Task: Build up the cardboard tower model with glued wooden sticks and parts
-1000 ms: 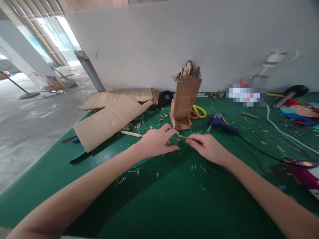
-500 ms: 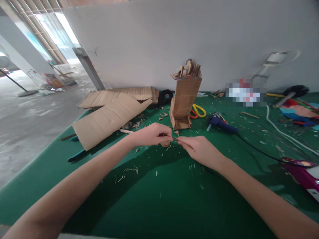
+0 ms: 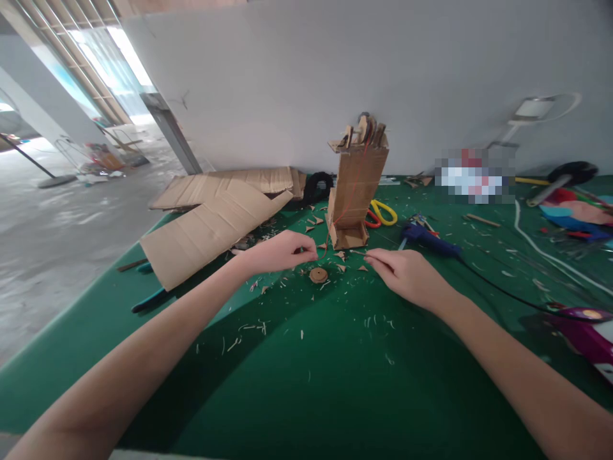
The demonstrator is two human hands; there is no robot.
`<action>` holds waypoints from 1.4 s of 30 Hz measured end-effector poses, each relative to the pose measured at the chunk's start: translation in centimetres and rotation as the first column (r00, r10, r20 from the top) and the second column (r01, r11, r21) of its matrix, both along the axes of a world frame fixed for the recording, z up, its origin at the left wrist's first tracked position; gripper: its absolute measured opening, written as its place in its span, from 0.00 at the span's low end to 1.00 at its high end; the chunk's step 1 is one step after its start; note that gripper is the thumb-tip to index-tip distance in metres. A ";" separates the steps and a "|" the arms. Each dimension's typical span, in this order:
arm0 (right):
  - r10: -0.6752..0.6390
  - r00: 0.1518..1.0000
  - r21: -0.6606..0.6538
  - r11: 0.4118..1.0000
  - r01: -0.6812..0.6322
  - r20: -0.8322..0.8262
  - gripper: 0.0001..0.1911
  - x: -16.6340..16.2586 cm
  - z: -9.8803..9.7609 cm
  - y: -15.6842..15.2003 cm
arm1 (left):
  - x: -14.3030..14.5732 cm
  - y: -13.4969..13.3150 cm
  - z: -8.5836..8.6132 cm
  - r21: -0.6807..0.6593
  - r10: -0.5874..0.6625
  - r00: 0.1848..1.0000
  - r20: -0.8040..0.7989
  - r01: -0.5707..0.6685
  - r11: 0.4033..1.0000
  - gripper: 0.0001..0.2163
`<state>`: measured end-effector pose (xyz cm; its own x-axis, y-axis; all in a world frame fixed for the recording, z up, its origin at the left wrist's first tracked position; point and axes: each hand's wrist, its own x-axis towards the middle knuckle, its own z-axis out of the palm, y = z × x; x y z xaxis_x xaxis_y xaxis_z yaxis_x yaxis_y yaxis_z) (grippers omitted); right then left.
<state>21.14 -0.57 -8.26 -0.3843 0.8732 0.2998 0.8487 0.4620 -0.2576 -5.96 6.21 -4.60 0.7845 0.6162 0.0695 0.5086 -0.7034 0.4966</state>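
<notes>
My left hand (image 3: 287,251) is closed in a pinch on the end of a thin red string (image 3: 327,244), which runs down from the cardboard tower (image 3: 357,191). Wheel-like cardboard parts (image 3: 366,130) sit at the tower's top. Just below my left fingertips, a small round cardboard disc (image 3: 318,275) with a hole in its middle lies on the green table. Right of the disc, my right hand (image 3: 400,275) pinches a thin brownish stick (image 3: 358,253) that points left; its exact kind is too small to tell.
Large cardboard sheets (image 3: 215,230) lie at left, over teal-handled tools (image 3: 153,300). Behind the tower are scissors with yellow and red handles (image 3: 384,213). A blue glue gun (image 3: 431,241) trails a black cord at right. Cardboard scraps and pale shavings litter the green table (image 3: 335,383).
My hands have moved apart: the right one went right with the stick, the left one slightly left and up. The disc, partly hidden under my left hand before, now shows fully.
</notes>
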 end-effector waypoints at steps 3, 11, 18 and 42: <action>0.047 0.999 -0.010 0.999 -0.047 -0.001 0.16 -0.8 0.3 -0.4 | 1.1 -1.0 -0.1 0.069 -0.015 0.999 0.029 0.013 0.998 0.11; 0.076 0.997 0.017 0.997 -0.077 0.026 0.16 -2.8 0.7 -1.5 | 3.3 -3.8 0.2 0.047 -0.006 0.996 0.086 0.001 0.999 0.12; 0.041 0.994 0.078 0.996 -0.049 0.098 0.17 -3.3 0.6 -1.7 | 3.9 -4.4 -0.4 0.184 0.170 0.985 0.041 -0.175 0.967 0.11; -0.026 0.998 0.127 0.992 0.019 0.055 0.15 -2.8 0.3 -1.6 | 2.6 -2.7 -0.9 0.305 0.309 0.947 -0.087 -0.270 0.913 0.11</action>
